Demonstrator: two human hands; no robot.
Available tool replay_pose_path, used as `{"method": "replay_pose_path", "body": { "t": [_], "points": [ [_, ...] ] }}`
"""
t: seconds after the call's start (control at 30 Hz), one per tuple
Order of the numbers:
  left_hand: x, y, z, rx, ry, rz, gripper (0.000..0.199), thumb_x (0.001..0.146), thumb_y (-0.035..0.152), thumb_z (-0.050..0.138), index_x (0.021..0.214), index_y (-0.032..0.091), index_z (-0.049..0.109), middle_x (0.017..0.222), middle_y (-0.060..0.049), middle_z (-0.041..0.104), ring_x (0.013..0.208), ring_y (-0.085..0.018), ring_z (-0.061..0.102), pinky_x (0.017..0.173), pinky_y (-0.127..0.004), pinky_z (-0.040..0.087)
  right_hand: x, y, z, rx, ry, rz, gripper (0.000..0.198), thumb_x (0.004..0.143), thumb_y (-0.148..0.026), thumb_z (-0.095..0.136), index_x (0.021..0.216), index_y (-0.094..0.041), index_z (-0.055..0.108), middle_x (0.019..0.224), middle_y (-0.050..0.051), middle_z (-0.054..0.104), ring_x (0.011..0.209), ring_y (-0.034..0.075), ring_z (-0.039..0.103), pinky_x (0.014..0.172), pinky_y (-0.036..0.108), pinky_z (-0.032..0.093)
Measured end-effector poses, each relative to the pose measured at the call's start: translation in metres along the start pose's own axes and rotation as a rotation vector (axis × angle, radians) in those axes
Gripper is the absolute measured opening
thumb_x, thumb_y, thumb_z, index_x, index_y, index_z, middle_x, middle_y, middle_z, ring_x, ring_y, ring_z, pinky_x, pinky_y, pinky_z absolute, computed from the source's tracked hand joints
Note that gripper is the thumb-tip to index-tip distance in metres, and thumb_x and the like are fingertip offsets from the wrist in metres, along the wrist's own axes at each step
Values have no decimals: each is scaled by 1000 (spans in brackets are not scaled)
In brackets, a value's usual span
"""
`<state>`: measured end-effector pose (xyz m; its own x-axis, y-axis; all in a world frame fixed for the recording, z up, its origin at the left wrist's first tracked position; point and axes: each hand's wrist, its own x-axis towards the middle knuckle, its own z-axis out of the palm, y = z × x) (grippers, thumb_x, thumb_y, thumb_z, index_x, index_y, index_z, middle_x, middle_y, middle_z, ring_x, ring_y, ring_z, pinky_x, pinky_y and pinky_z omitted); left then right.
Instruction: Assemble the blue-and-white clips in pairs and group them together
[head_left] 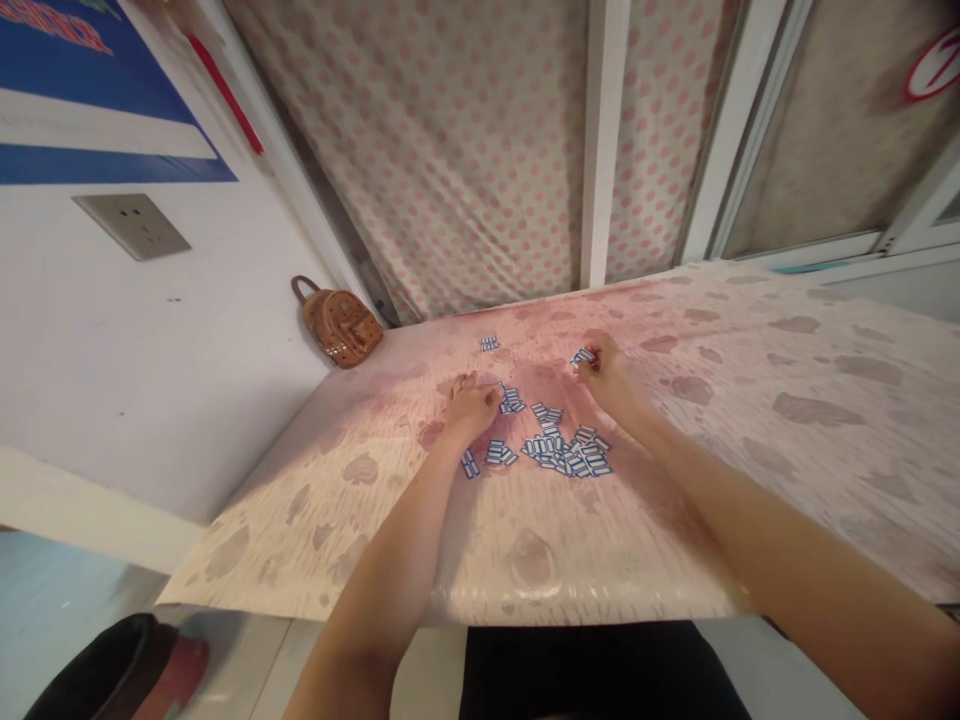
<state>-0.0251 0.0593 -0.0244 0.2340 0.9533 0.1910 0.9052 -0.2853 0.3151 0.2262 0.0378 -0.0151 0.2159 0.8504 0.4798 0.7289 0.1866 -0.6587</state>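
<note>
Head view: right hand [609, 374] pinches blue-edged tags [581, 356], likely for control; left hand [472, 409] half-curled, hold unclear; tag pile [566, 453] toward table's [637, 560] front edge, presumably for reach.

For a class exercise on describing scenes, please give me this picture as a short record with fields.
Left hand: beside a small cluster of blue-edged pieces
Right hand: holding a few pieces
Largest pile: between the forearms, pieces overlapping
Surface: table cover with a leaf-like pattern
By the wall: brown bag
Behind the table: dotted curtain
</note>
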Motion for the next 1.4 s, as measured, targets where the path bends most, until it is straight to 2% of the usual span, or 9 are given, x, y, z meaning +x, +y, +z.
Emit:
{"method": "replay_pose_path", "body": {
  "t": [0.17,0.37,0.47,0.63,0.8,0.97,1.07,1.23,1.4],
  "points": [
    [15,0,-9,3,133,-55,31,89,23,55,111,21,76,118,-10,72,117,-23,61,109,-36,42,-7,-9,-1,-26,26,15,10,86,-22,48,95,-22,53,78,7,65,72,25,61,62,32,37],
    [48,1,-11,-122,-65,-160,14,73,24,77,86,19,76,92,-7,77,95,-23,70,87,-30,52,-11,-18,-2,-10,3,-21,12,88,-20,43,91,-22,53,80,7,64,70,23,57,61,32,36],
    [55,-1,-6,-178,-78,-163,9,72,21,78,78,16,73,83,-5,76,81,-20,71,75,-26,53,-10,-18,-2,-11,51,-85,14,87,-19,42,83,-22,55,85,8,63,73,22,57,63,31,37],
    [51,-1,-4,-286,-20,-162,12,71,13,76,82,15,73,82,-3,76,81,-18,71,74,-25,53,-8,-18,-5,36,71,-60,21,90,-21,39,73,-23,51,78,7,63,71,21,57,64,30,38],
    [32,12,-18,-415,85,-188,13,82,14,64,89,13,74,93,-8,77,89,-20,73,79,-27,55,-13,-25,-4,281,-93,-29,18,89,-17,40,81,-22,56,75,3,67,70,19,63,66,29,45],
    [2,37,-20,-1072,148,-182,13,83,23,68,90,13,73,91,-7,77,84,-18,74,76,-25,56,-24,-40,1,539,-192,-35,10,92,-21,41,84,-24,47,77,3,71,67,17,69,69,30,53],
    [-11,50,-13,-1251,157,-214,16,79,27,75,88,14,73,86,-6,77,83,-20,75,71,-25,55,-31,-49,-1,615,-215,-42,6,92,-27,46,87,-26,42,74,2,71,62,18,69,62,30,53],
    [-22,60,-10,-1389,144,-167,22,75,32,80,87,15,72,87,-7,77,87,-23,75,72,-27,56,-35,-57,-7,549,-221,-9,14,90,-34,52,83,-26,43,56,-4,62,43,15,55,48,27,43],
    [-27,66,-13,-1462,144,-165,25,75,33,81,89,14,73,90,-9,78,91,-25,76,86,-35,58,-37,-56,-6,452,-192,-21,17,91,-35,54,79,-25,46,51,-5,57,43,14,51,49,27,37]
  ]
}}
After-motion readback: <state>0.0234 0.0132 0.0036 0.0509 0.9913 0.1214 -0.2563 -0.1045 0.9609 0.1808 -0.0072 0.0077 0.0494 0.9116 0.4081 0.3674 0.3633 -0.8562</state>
